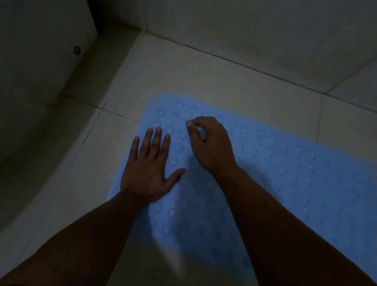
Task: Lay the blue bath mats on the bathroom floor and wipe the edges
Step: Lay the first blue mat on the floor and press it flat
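Observation:
A blue bath mat (289, 174) with rows of small round bumps lies flat on the pale tiled floor (217, 82). My left hand (150, 171) rests flat on the mat's left edge with its fingers straight and spread, the little finger over the tile. My right hand (209, 144) is over the mat's far left corner area, fingers curled and thumb bent toward them, fingertips down at the mat's surface. I see nothing held in it. The room is dim and the mat's near part lies in my arms' shadow.
A curved white bathtub or shower-base wall (12, 113) runs along the left, with a small round fitting (77, 50) on it. A tiled wall (253, 16) rises just beyond the mat. Bare tile shows left of and behind the mat.

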The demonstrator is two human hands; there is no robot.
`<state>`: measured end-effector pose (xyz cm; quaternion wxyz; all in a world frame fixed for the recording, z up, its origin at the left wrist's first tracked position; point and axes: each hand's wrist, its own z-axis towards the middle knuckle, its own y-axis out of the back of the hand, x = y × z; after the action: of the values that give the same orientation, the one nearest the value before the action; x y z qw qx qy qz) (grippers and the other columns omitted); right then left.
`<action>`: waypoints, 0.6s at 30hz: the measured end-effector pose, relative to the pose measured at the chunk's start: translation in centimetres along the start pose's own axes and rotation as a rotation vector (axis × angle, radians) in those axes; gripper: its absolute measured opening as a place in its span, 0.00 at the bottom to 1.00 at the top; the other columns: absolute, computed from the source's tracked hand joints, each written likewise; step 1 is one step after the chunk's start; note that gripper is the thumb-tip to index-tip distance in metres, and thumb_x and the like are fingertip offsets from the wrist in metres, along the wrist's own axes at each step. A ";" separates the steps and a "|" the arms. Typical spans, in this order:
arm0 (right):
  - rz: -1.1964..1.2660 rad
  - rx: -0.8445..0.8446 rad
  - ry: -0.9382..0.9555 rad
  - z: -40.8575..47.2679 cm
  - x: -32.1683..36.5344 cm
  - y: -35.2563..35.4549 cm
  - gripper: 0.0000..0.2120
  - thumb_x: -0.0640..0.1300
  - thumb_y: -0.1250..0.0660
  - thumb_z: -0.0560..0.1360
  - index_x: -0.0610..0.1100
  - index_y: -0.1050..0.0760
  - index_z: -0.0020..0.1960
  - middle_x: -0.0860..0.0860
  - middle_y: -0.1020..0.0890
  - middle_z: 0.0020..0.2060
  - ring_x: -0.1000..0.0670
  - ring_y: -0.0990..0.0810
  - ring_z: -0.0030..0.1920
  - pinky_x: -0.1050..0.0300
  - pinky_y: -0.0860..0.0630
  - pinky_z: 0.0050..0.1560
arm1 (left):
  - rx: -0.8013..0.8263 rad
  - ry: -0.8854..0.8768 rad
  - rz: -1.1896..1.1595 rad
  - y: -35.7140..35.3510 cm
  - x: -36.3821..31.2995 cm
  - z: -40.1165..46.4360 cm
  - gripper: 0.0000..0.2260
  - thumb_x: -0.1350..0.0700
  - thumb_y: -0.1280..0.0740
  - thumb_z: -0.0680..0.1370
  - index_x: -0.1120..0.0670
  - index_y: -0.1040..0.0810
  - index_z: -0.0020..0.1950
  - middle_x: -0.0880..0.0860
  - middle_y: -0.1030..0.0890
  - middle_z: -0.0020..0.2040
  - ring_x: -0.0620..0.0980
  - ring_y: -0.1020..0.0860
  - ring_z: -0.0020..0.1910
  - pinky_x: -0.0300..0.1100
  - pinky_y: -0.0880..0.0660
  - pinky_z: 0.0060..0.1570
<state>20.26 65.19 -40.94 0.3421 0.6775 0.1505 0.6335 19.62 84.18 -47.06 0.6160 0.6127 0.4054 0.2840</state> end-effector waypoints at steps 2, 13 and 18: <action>0.009 -0.015 0.011 0.4 -0.4 -0.5 0.17 0.57 0.39 0.81 0.48 0.17 0.52 0.50 0.16 0.51 0.51 0.19 0.55 0.52 0.24 0.58 | -0.012 0.001 0.003 -0.1 0.0 -0.1 0.41 0.30 0.50 0.81 0.54 0.55 0.84 0.57 0.56 0.84 0.56 0.60 0.83 0.61 0.53 0.79; 0.023 -0.054 0.037 0.0 -1.2 -0.4 0.14 0.55 0.38 0.81 0.48 0.19 0.50 0.51 0.18 0.49 0.49 0.20 0.53 0.51 0.25 0.56 | 0.058 0.005 -0.018 -0.1 0.0 0.3 0.44 0.25 0.51 0.78 0.52 0.57 0.84 0.55 0.60 0.84 0.54 0.63 0.82 0.60 0.58 0.80; -0.027 0.049 -0.034 -0.6 0.2 1.0 0.14 0.55 0.37 0.77 0.48 0.17 0.51 0.48 0.17 0.51 0.46 0.19 0.54 0.46 0.22 0.55 | 0.250 0.045 -0.181 2.1 0.1 1.3 0.43 0.25 0.54 0.78 0.51 0.56 0.84 0.53 0.61 0.84 0.54 0.63 0.82 0.58 0.61 0.80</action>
<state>19.47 64.81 -40.17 0.3365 0.6940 0.1695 0.6135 21.13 83.79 -45.09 0.5486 0.6391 0.5050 0.1885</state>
